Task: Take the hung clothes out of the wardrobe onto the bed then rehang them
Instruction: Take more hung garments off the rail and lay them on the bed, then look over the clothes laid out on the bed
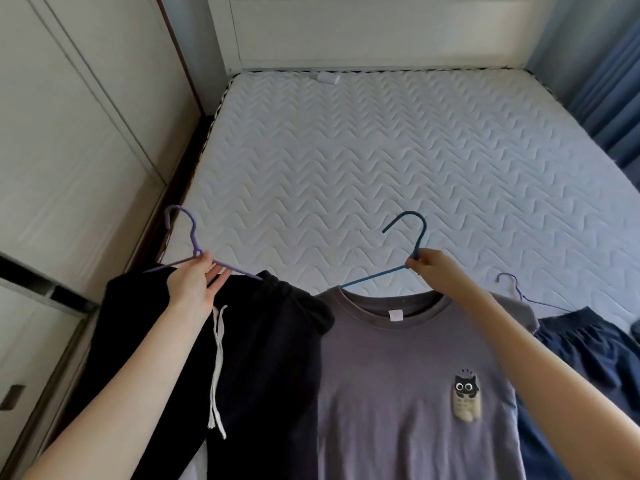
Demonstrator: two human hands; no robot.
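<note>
Black drawstring trousers (263, 358), grey cat-print T-shirt (408, 393) and navy garment (588, 348) lie on the white quilted bed (381, 161), left hand (194, 282) loosely pinching purple hanger (194, 251), right hand (433, 268) gripping blue hanger (412, 237); rehanging remains.

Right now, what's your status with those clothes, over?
Left hand gripping purple hanger with black pants. Right hand gripping blue hanger with grey T-shirt. Mattress ahead unobstructed.

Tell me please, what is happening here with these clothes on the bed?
A person stands at the foot of the bed holding two hangers. The left hand grips a purple hanger carrying black drawstring pants. The right hand grips a blue hanger inside a grey cat T-shirt. A navy garment on a third hanger lies at the right.
</note>
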